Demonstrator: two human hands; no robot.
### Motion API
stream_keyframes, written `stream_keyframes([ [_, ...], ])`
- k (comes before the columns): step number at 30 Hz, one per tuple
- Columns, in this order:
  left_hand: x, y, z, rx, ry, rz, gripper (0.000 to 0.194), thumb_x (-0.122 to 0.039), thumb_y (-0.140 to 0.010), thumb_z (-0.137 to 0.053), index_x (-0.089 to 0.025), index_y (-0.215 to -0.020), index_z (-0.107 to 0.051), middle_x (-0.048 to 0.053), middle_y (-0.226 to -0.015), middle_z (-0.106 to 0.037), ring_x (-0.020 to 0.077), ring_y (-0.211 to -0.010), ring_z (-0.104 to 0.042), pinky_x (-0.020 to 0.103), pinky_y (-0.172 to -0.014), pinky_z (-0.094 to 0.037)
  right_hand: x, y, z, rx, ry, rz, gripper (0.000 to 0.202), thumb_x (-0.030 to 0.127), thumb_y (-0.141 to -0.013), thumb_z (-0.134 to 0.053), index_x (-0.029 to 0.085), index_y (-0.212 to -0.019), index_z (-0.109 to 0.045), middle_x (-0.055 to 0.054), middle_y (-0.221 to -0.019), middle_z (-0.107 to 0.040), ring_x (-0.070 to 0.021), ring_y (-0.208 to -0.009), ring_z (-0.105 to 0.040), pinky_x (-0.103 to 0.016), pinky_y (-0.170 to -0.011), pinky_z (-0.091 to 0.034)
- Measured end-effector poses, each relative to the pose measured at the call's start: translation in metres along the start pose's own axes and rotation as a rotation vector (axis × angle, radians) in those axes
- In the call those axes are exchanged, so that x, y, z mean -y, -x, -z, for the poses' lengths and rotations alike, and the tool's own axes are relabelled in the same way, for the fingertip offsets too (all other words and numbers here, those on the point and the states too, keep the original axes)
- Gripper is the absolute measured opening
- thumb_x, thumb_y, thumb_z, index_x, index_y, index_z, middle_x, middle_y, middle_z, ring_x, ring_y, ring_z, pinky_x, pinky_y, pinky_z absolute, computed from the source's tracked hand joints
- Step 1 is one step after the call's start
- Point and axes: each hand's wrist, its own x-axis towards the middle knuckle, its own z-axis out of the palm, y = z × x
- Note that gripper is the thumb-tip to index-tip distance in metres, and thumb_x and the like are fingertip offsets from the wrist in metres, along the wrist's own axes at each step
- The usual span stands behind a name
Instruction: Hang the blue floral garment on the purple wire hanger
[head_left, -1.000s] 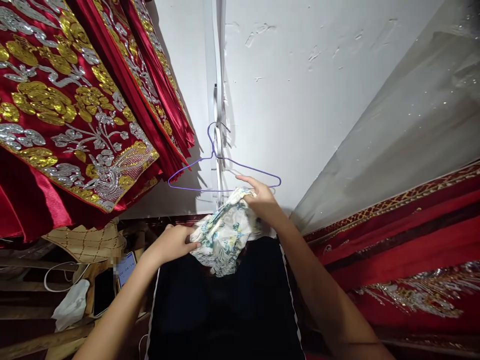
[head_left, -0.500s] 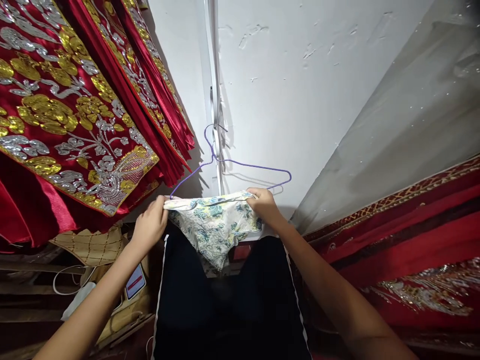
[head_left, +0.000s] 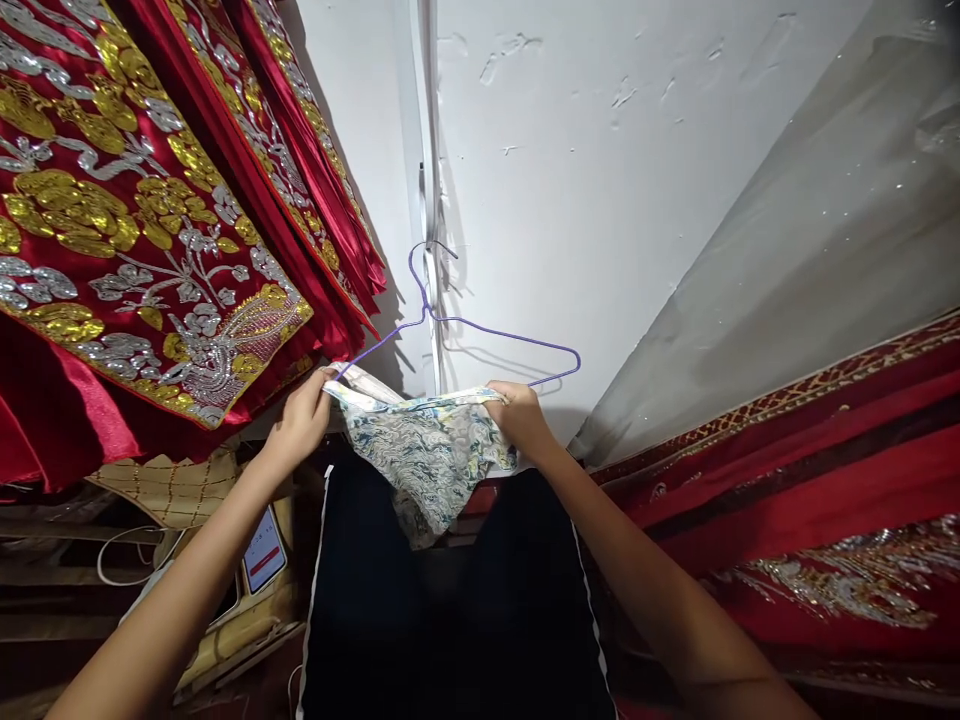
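Floral underpants (head_left: 427,450), pale with blue, green and yellow print, are stretched between my two hands. My left hand (head_left: 301,415) is closed on the left end of the waistband, where the left arm of a purple hanger (head_left: 510,335) runs into the cloth. At the other end of the waistband, my right hand (head_left: 517,415) is closed on the fabric. The hanger's hook hangs on a pale upright strip (head_left: 425,150) on the wall, and its right arm lies outside the underpants, behind my right hand. My fingertips are partly hidden by the cloth.
Red cloth with gold and silver sequins (head_left: 180,210) hangs at the upper left. A lit phone (head_left: 264,552) lies at the lower left beside a white cable (head_left: 112,575). Red embroidered fabric (head_left: 825,520) is on the right, below a greyish sheet (head_left: 780,270).
My left hand has risen slightly with its end of the waistband, and the waist opening gapes wider on the left around the hanger arm. My right hand has shifted slightly left.
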Motion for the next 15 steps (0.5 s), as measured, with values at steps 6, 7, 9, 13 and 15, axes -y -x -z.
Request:
stream_keyframes([
  [6,-0.045,-0.023,0.004,0.048,0.008,-0.214,0.042,-0.018,-0.09,-0.043,-0.021,-0.127,-0.062,0.007,-0.116,-0.072,0.0234,-0.107,-0.067,0.033,-0.098,-0.047,0.015,0.014,-0.01,0.138,-0.05,0.053,0.015,0.022,-0.076,-0.045,0.022,-0.064,-0.036,0.003,-0.06,-0.029,-0.013,-0.058,-0.026,-0.03,-0.056,-0.021],
  [7,-0.049,-0.026,0.003,0.082,0.001,-0.25,0.047,-0.015,-0.087,-0.042,-0.021,-0.13,-0.061,0.007,-0.118,-0.071,0.0234,-0.11,-0.066,0.034,-0.101,-0.046,0.018,0.016,-0.01,0.153,-0.046,0.049,0.012,0.02,-0.075,-0.044,0.022,-0.065,-0.039,0.004,-0.059,-0.031,-0.0132,-0.057,-0.027,-0.03,-0.055,-0.021],
  [9,-0.052,-0.03,0.004,0.125,-0.03,-0.284,0.053,-0.011,-0.082,-0.042,-0.02,-0.131,-0.061,0.008,-0.121,-0.07,0.024,-0.114,-0.065,0.036,-0.105,-0.046,0.02,0.019,-0.004,0.119,-0.042,0.037,0.011,0.018,-0.071,-0.045,0.022,-0.074,-0.054,0.003,-0.058,-0.04,-0.0139,-0.056,-0.033,-0.029,-0.054,-0.024],
  [13,-0.047,-0.033,0.013,0.117,-0.099,-0.303,0.048,-0.012,-0.084,-0.042,-0.019,-0.126,-0.064,0.009,-0.12,-0.069,0.0251,-0.112,-0.065,0.037,-0.105,-0.046,0.016,0.025,0.022,-0.225,-0.147,0.021,0.074,0.017,-0.067,-0.055,0.024,-0.14,-0.047,0.004,-0.068,-0.057,-0.0161,-0.057,-0.049,-0.028,-0.055,-0.036],
  [15,-0.046,-0.034,0.02,0.126,-0.135,-0.337,0.042,-0.017,-0.09,-0.042,-0.019,-0.125,-0.065,0.01,-0.116,-0.069,0.0255,-0.108,-0.065,0.037,-0.102,-0.046,0.012,0.025,0.039,-0.386,-0.195,0.015,0.094,0.019,-0.067,-0.06,0.024,-0.154,-0.027,0.004,-0.074,-0.06,-0.0155,-0.058,-0.052,-0.026,-0.055,-0.04],
])
